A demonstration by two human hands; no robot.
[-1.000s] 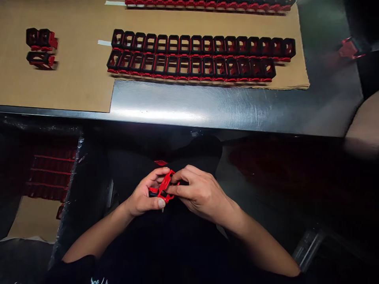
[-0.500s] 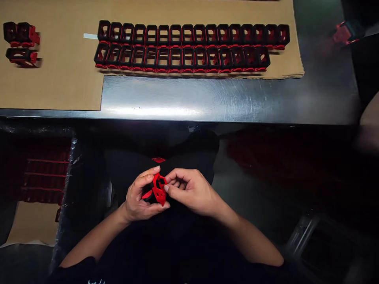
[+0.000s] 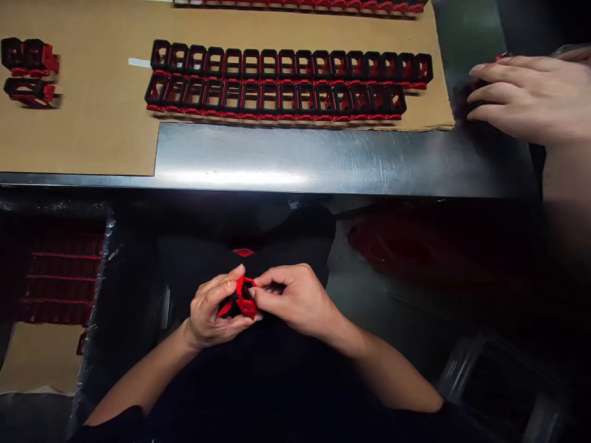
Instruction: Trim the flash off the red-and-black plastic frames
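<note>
Head camera shows the person's left hand (image 3: 211, 312) cupping a glossy red moulded plastic frame (image 3: 244, 299), fingers curled beneath it, while the right hand (image 3: 295, 300) pinches its near edge between thumb and fingertips. Held low over the dark lap, below the worktop's front edge, the frame seems placed so both hands can turn it freely. Fingers hide much of its shape. Toward the worktop's far edge, black-and-red rectangular frames (image 3: 269, 97) stand in two tight rows on a brown cardboard sheet (image 3: 83, 141), apparently kept in line for counting. At the right edge, a co-worker's hand (image 3: 521, 92) covers something red, hard to make out.
</note>
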